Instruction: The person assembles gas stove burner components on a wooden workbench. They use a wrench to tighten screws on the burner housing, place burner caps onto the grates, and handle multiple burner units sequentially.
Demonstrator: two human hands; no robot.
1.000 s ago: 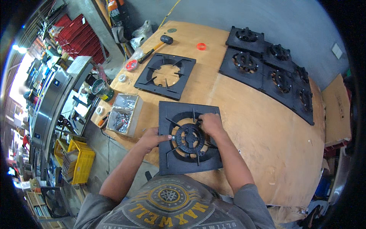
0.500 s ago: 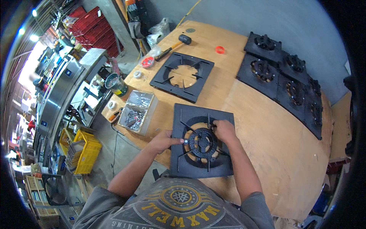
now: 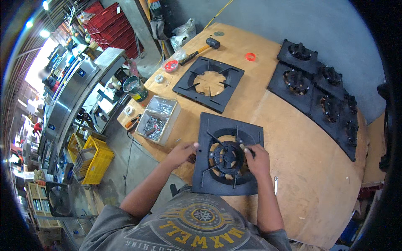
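Note:
A square black cast-iron stove grate (image 3: 208, 125) with a round burner ring (image 3: 228, 157) in its middle lies at the table edge before me. My left hand (image 3: 181, 155) is at the grate's left edge, thumb by the rim and the other fingers curled partly out of sight beneath it. Over the right side of the ring, my right hand (image 3: 258, 161) is closed in a pinch. A small pale piece shows at its fingertips, too small to name. A wrench (image 3: 276, 184) lies on the table beside my right forearm.
Beyond lies a second black grate (image 3: 184, 88) without a ring. To the left stand a white box of screws (image 3: 169, 133), a dark bucket (image 3: 135, 88) and a red-filled dish (image 3: 170, 65). A mallet (image 3: 201, 51) lies farther back. Several finished-looking burner grates (image 3: 310, 94) line the right side.
My left thumb has drawn back from the grate's top to its left edge. My right hand has shifted slightly down and right, showing a small pale piece. The wrench has come into sight.

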